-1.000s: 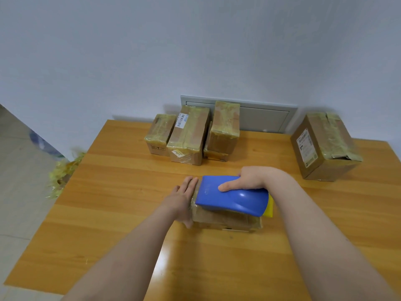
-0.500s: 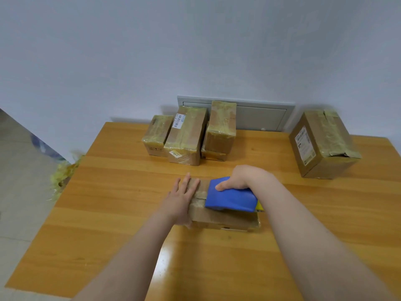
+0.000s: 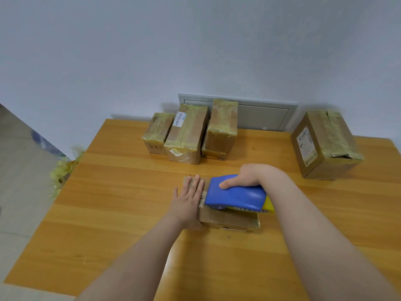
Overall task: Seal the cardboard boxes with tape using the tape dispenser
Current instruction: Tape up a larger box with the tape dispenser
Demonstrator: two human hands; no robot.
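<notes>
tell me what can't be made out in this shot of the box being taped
Head view only:
- Top seam of the flat box: covered by the blue tape dispenser and the left hand.
- Tape under the dispenser: hidden by its shell.
- Right hand fingers: wrapped behind the dispenser.
- Label text on the large box: too small.

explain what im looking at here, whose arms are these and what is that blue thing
There is no machine here: these are a person's own bare arms, filmed by a wide-angle camera worn on their head and looking down, so the arms reach in from the bottom of the picture. The right hand grips a blue tape dispenser and presses it onto a flat cardboard box lying on a wooden table. The left hand lies flat and open on the box's left end, steadying it. At the table's far edge, by the wall, stand several boxes already wrapped in tape, and a larger box stands apart on the right.
</notes>
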